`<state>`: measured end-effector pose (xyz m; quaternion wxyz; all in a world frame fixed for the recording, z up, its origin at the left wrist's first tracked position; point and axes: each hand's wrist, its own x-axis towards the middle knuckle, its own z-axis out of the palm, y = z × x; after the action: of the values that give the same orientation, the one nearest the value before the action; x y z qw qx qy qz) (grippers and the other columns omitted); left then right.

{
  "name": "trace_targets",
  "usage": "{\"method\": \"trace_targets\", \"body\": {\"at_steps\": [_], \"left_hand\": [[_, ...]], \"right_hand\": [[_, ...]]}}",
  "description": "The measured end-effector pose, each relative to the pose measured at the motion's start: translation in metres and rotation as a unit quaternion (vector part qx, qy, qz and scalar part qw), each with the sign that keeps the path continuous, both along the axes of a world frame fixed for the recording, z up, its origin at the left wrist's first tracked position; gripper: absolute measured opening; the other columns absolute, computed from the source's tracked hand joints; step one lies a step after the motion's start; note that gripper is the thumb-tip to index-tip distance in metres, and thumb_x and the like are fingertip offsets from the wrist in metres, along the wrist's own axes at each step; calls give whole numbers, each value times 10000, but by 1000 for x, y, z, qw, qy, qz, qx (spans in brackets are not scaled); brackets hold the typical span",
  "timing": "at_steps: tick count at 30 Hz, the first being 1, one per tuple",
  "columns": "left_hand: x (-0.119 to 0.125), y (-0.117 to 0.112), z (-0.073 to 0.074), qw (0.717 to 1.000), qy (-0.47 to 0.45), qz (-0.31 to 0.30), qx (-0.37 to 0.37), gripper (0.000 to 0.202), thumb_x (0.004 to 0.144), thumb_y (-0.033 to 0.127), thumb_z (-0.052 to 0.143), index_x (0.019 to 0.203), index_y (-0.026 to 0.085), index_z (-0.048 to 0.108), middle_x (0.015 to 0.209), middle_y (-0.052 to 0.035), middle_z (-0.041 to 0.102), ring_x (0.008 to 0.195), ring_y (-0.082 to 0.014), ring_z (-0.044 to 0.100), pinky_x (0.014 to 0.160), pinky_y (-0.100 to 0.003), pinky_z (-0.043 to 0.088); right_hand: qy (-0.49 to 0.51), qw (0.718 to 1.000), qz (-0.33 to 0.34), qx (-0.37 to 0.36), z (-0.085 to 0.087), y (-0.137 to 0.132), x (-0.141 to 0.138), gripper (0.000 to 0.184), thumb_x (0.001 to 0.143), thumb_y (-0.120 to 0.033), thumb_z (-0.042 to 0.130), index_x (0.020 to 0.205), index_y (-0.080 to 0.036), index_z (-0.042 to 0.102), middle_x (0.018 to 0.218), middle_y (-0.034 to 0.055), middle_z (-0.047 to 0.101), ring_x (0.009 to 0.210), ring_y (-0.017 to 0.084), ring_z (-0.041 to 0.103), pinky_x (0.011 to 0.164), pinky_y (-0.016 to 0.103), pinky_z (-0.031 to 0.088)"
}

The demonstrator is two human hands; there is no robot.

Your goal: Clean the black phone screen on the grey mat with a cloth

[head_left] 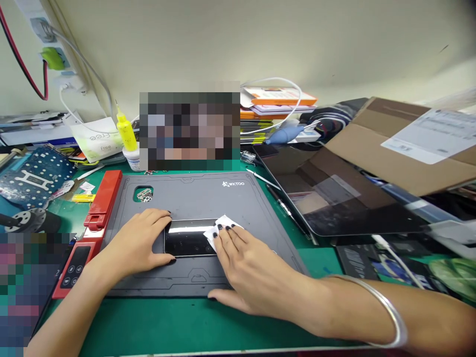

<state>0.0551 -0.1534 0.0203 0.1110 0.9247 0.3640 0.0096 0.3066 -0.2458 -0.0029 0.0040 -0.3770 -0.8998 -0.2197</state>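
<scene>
A black smartphone lies face up and sideways on the grey work mat, a strip of light reflected along its glass. My left hand grips the phone's left end, with the thumb at the near edge and the fingers at the far edge. On the phone's right end, my right hand presses a folded white wipe under its fingertips, its thumb apart near the mat's front edge. The hand and wipe hide that end of the phone.
A red tool with a button panel lines the mat's left side. Behind stands a yellow needle bottle. To the right are a large dark screen panel, a pen, a blue air blower and a cardboard box.
</scene>
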Motion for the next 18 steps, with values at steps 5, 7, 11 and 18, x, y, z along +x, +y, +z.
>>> {"method": "trace_targets", "body": {"at_steps": [5, 7, 11, 18], "left_hand": [[-1, 1, -2, 1000, -5, 2, -1, 656, 750, 432, 754, 1308, 159, 543, 1399, -157, 536, 1293, -336, 488, 1081, -506, 421], [0, 1, -1, 1000, 2, 3, -4, 666, 747, 427, 760, 1309, 146, 542, 1399, -161, 534, 1296, -337, 483, 1085, -507, 419], [0, 1, -1, 1000, 2, 1, 0, 661, 752, 423, 756, 1311, 144, 541, 1399, -163, 534, 1287, -336, 494, 1083, -507, 423], [-1, 2, -2, 1000, -16, -1, 5, 640, 734, 401, 765, 1290, 157, 561, 1386, -158, 551, 1276, -340, 509, 1079, -503, 432]], "right_hand": [[-17, 1000, -16, -2, -1, 0, -1, 956, 861, -770, 442, 1149, 116, 657, 1092, 349, 650, 990, 442, 650, 870, 511, 491], [-19, 1000, -16, 1, -1, -1, -1, 970, 847, -786, 444, 1150, 109, 661, 1092, 346, 652, 995, 448, 647, 864, 513, 491], [-19, 1000, -20, 6, -2, 0, -1, 942, 863, -761, 453, 1141, 114, 665, 1092, 354, 647, 978, 436, 657, 876, 501, 489], [-16, 1000, -19, 16, -1, -1, -1, 948, 833, -781, 481, 1137, 96, 678, 1106, 340, 649, 985, 435, 662, 897, 496, 487]]}}
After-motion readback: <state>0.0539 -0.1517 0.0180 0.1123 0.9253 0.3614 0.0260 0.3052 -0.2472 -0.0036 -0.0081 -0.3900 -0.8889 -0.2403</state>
